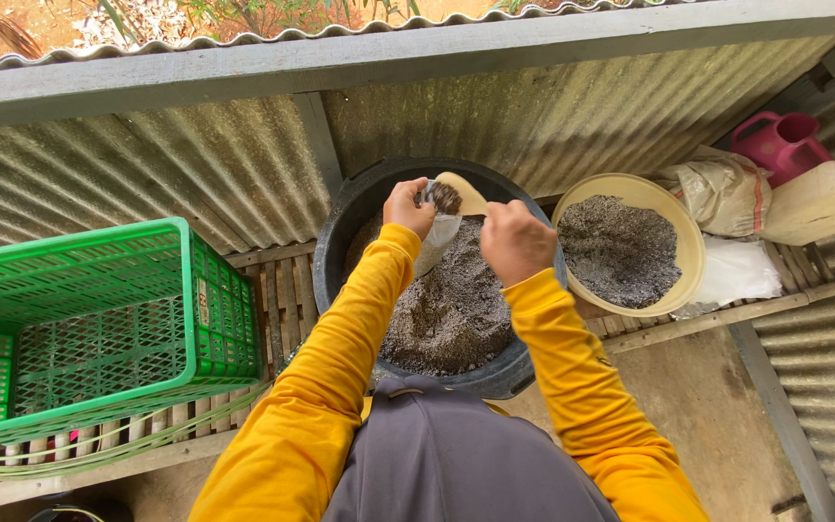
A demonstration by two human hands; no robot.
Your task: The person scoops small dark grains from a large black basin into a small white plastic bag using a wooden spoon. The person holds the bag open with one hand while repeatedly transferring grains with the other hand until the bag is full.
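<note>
Filling a small bag with soil over a black tub

The clear bag hangs above the black tub of gritty soil; the left hand has its grip closed on the bag's mouth, and the right hand is closed around a pale scoop tipped into it. Just right sits a yellow basin of soil, left a green crate.

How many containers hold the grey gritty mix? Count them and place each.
2: the black tub under both hands, and the yellow basin to its right. Others may be hidden.
</note>
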